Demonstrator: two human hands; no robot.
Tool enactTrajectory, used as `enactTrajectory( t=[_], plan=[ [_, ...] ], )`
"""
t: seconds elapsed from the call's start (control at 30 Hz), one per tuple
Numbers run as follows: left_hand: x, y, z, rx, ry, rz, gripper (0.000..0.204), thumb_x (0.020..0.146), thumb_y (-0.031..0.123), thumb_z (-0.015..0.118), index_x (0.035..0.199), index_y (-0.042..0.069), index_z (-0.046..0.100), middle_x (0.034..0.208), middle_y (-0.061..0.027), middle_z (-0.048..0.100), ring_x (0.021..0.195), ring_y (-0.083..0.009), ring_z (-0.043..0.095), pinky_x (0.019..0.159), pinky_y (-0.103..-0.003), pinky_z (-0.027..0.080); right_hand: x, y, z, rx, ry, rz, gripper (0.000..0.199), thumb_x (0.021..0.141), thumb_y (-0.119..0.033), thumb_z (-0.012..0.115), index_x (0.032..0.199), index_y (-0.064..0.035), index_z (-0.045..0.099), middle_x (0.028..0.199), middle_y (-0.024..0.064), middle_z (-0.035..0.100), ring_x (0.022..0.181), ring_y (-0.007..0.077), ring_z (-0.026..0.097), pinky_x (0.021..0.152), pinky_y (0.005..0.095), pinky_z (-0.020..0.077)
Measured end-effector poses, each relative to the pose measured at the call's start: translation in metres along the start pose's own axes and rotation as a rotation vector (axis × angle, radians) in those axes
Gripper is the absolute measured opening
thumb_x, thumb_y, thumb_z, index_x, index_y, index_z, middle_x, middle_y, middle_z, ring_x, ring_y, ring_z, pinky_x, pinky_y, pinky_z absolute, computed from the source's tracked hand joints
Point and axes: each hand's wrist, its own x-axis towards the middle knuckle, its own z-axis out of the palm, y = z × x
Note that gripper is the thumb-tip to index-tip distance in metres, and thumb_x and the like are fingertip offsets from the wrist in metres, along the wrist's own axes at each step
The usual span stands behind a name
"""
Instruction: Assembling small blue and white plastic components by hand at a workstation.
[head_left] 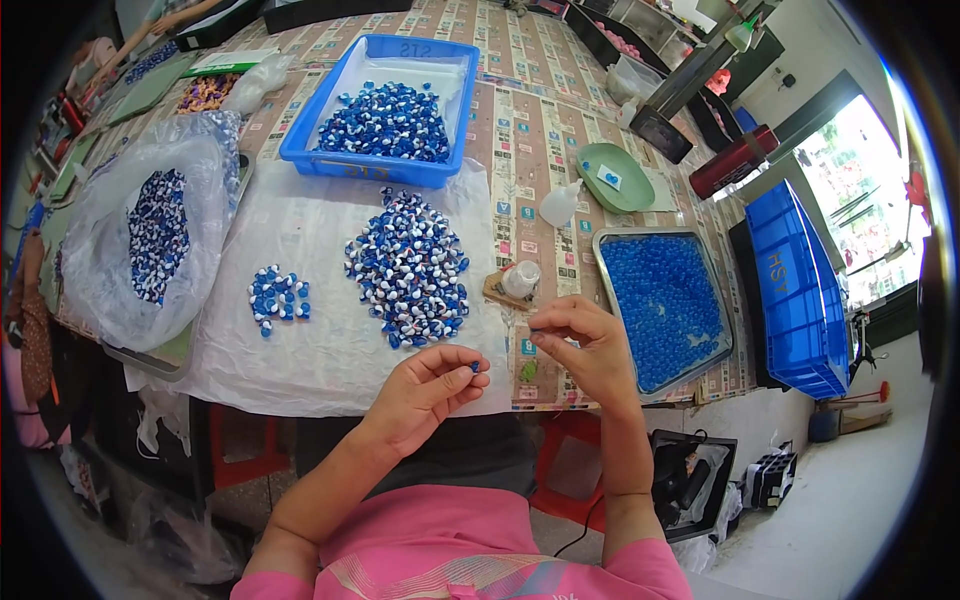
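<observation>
My left hand (428,392) is closed in a pinch on a small blue bead (475,367) above the front edge of the white sheet (300,375). To its right, my right hand (592,350) is pinched too, thumb against forefinger; whatever sits at those fingertips is too small to name. Just beyond the right hand stands a small clear jar (520,279) on a little wooden block (494,290). A large pile of blue-and-white beads (408,270) lies on the sheet ahead of my left hand. Farther left is a smaller cluster of similar beads (279,299).
A metal tray (603,262) of clear blue beads sits right of my right hand. Beyond the pile stands a blue plastic bin (300,145) with more beads. A bead-filled plastic bag (95,250) rests at left. A white squeeze bottle (560,204) and green dish (630,170) stand farther back.
</observation>
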Motion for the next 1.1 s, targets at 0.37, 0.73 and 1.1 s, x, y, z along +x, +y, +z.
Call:
enactTrajectory(
  t=[0.37,0.73,1.1],
  plan=[
    [-0.003,0.003,-0.003,-0.006,-0.021,-0.013,0.022,0.096,0.005,0.058,0.118,0.002,0.06,0.112,-0.009,0.065,0.099,-0.0155,0.066,0.087,-0.028,0.056,0.023,0.008,-0.007,0.053,0.126,0.082,0.019,0.079,0.006,0.073,0.097,0.001,0.072,0.099,0.0039,0.064,0.086,0.0089,0.063,0.074,0.0203,0.0506],
    [-0.005,0.006,-0.001,-0.091,-0.01,0.032,0.019,0.094,0.002,0.061,0.112,0.002,0.062,0.109,-0.0069,0.066,0.104,-0.018,0.066,0.091,-0.029,0.056,0.052,-0.007,0.005,-0.268,0.159,-0.031,0.02,0.077,0.002,0.072,0.096,-0.0037,0.074,0.089,0.0062,0.068,0.078,0.0124,0.066,0.069,0.0236,0.0512],
    [-0.007,0.007,-0.004,-0.049,0.007,0.006,0.025,0.093,0.002,0.062,0.117,0.001,0.063,0.113,-0.0091,0.065,0.108,-0.021,0.065,0.092,-0.029,0.055,0.061,-0.003,0.01,-0.515,0.16,-0.18,0.015,0.076,-0.001,0.073,0.09,-0.0059,0.073,0.084,0.0067,0.069,0.074,0.0169,0.066,0.065,0.0288,0.0489]
  ],
)
